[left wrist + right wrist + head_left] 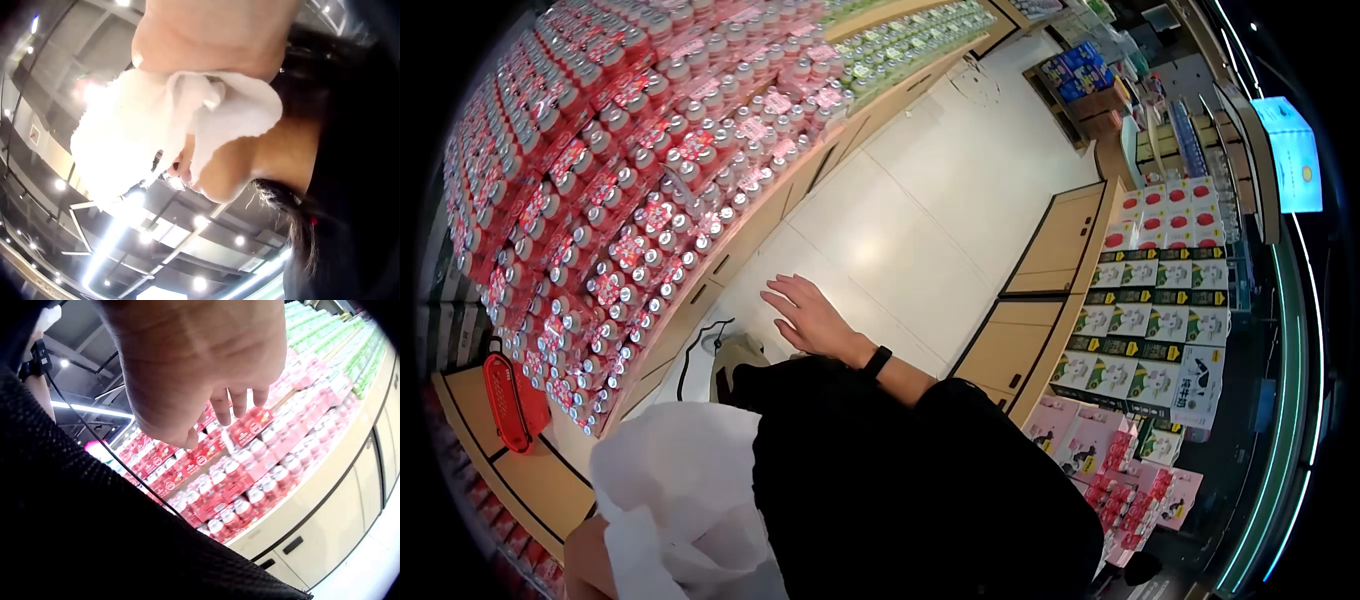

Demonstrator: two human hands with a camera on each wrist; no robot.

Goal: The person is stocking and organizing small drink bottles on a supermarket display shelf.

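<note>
My left hand [212, 37] is raised close to the face and holds a crumpled white tissue [234, 112]. Its fingers are mostly hidden behind the tissue. At the lower left of the head view, the same tissue [675, 470] looks large, with a bit of skin beside it. My right hand [812, 318] is stretched out over the pale floor, fingers loosely extended and nothing in them. A black band circles that wrist. The right wrist view has this hand [200, 362] in front of stacked packs of red-and-white bottles [250, 462].
Tiers of red bottle packs [610, 190] rise on the left above wooden cabinets, with green packs [915, 40] farther back. A red container [512, 400] stands at lower left. Across the pale aisle [870, 240], boxed cartons [1155, 310] fill a wooden counter.
</note>
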